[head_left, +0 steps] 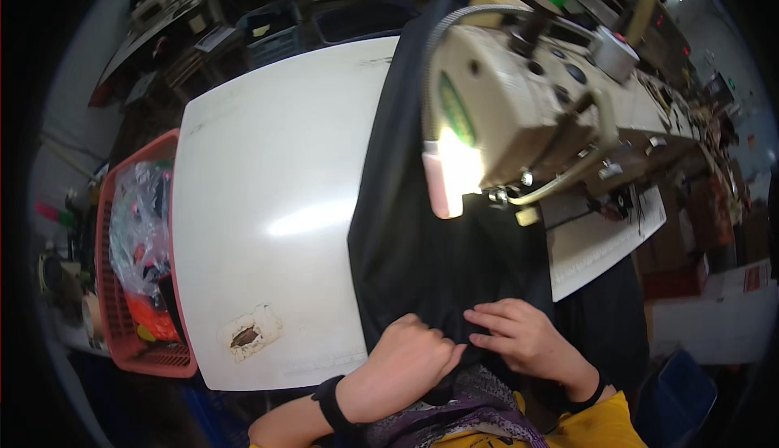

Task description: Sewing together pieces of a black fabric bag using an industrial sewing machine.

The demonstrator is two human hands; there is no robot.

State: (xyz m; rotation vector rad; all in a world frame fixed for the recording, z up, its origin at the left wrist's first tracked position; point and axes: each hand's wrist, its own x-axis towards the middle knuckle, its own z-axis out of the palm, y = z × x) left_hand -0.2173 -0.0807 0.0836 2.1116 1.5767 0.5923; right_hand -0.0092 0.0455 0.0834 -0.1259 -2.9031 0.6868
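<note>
A long piece of black fabric (398, 237) runs under the head of a sewing machine (519, 99) and down toward my body. My left hand (410, 360) is closed at the near part of the fabric, its fingers curled into the cloth with the knuckles up. Close beside it, my right hand (523, 338) rests on the same cloth with fingers stretched out to the left. A bright lamp (458, 164) lights the needle area, where the needle itself is lost in glare and behind the machine head.
The white sewing table (268, 164) extends left, with a chipped patch (247, 336) near its front edge. A pink plastic basket (185, 359) holding plastic bags (138, 213) stands against its left side. At the right are cardboard boxes (718, 213) and a blue stool or bin (677, 395).
</note>
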